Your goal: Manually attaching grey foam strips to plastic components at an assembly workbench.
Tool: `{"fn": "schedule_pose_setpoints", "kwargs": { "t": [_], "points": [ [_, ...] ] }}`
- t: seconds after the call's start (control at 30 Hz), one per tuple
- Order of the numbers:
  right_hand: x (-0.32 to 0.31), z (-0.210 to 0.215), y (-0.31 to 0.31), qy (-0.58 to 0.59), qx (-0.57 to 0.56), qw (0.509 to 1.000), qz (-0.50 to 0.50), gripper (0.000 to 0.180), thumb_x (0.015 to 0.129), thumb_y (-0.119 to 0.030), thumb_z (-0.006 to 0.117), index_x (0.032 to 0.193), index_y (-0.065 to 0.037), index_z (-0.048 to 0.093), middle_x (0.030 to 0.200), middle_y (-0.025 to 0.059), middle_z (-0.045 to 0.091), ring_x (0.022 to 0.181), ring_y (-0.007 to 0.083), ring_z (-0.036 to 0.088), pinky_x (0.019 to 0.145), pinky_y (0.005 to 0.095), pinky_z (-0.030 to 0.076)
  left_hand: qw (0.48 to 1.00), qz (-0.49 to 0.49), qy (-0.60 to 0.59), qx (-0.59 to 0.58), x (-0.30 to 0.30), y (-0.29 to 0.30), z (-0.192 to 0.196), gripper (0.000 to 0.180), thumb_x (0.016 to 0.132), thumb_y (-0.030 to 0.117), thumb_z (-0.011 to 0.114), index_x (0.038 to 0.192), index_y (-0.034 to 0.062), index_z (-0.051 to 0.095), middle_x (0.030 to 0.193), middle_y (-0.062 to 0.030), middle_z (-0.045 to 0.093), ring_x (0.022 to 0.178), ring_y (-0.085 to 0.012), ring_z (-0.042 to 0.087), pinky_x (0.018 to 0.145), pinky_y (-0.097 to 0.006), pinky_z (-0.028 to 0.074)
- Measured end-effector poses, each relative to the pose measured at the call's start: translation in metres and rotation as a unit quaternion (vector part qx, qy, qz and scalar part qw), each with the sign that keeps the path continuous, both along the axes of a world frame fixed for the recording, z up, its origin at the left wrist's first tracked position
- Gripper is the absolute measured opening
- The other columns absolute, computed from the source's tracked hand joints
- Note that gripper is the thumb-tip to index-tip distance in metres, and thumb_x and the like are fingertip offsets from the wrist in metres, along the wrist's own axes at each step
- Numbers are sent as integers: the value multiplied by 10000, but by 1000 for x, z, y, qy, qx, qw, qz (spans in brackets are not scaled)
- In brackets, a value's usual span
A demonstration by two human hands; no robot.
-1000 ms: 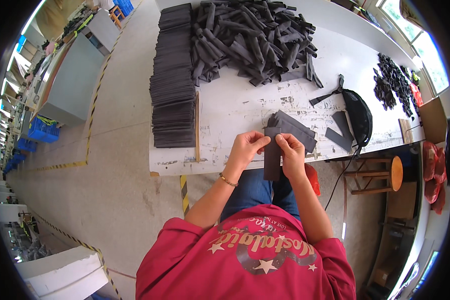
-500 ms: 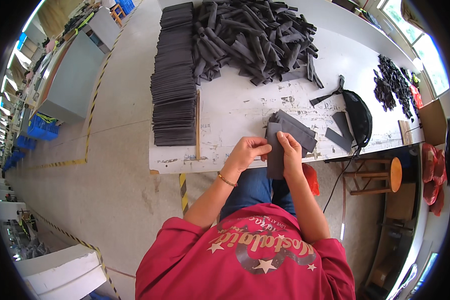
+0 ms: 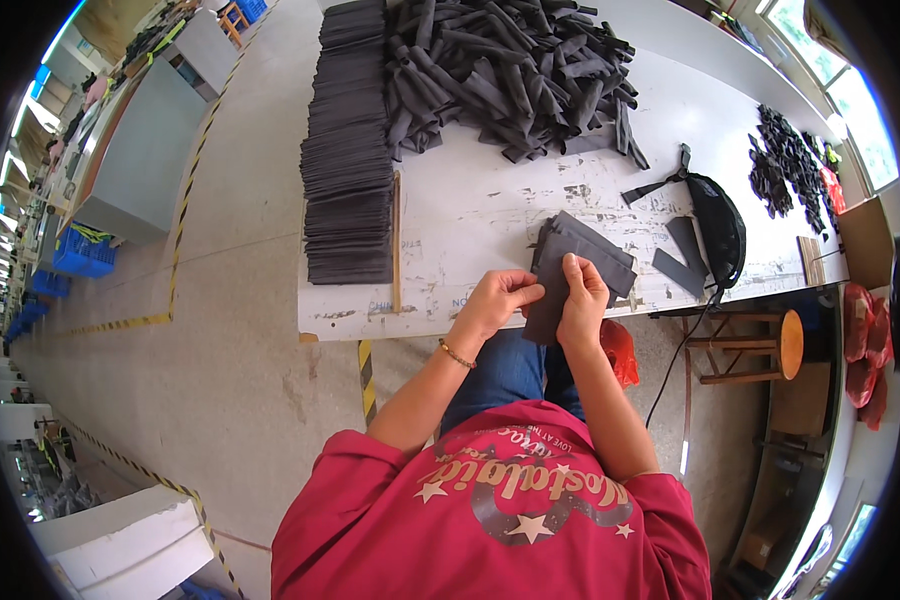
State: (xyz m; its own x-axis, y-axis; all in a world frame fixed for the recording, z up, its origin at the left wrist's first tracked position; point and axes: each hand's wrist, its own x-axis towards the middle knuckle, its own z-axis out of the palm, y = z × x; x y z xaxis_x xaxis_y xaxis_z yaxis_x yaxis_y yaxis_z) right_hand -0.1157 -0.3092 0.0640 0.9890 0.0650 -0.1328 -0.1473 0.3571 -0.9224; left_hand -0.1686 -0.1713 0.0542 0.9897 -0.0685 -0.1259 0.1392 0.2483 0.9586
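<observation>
hands (image 3: 540, 300) pinch dark fabric piece (image 3: 548, 300) — table edge

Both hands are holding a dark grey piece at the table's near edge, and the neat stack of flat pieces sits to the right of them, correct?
Not quite. The head view shows both hands, left and right, holding the dark grey piece at the table edge, but the neat stack sits to their left.

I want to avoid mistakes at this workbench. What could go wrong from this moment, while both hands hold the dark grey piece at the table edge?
1. The dark grey piece hangs partly past the table edge; if the left hand or right hand loosens, it may fall to the floor.
2. The loose pile of dark strips lies close to the neat stack; strips might slide in and mix.
</observation>
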Motion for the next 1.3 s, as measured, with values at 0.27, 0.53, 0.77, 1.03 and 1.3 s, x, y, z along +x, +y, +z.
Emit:
{"fn": "schedule_pose_setpoints", "kwargs": {
  "t": [0.27,0.53,0.77,1.03,1.3],
  "points": [
    [0,0,5,-25,20,998,-55,171,948,-208,615,899,-45,620,742,-45,581,639,27,484,582,182,387,995,83,-11,57,-16,-12,0,234,942,193,585,969,-25,664,818,-8,648,752,-64,595,645,-234,475],
    [31,28,-37,-72,-142,984,83,240,868,-93,642,1072,32,622,822,16,631,741,89,579,674,222,478,993,12,29,115,-11,24,4,224,930,193,600,970,-12,679,764,10,638,693,-46,537,630,-218,439],
    [66,70,-97,-74,-382,904,178,130,824,-92,676,885,22,692,678,19,608,596,71,529,526,228,402,983,104,-35,148,48,13,34,168,842,134,705,956,11,692,764,-18,674,648,-57,550,590,-222,445],
    [67,11,-144,-180,-514,838,31,205,839,-108,685,1013,-1,668,821,72,626,668,143,565,604,284,462,927,368,-72,9,152,71,-8,127,897,115,600,895,-9,628,681,-41,620,559,-93,546,491,-226,411],
    [141,-23,-216,-249,-646,721,-27,281,799,-64,680,1072,-28,622,1007,145,598,946,315,589,799,390,482,657,634,-104,395,250,304,-32,181,833,114,579,723,-11,650,710,-75,641,564,-166,608,583,-305,516]
  ]
}}
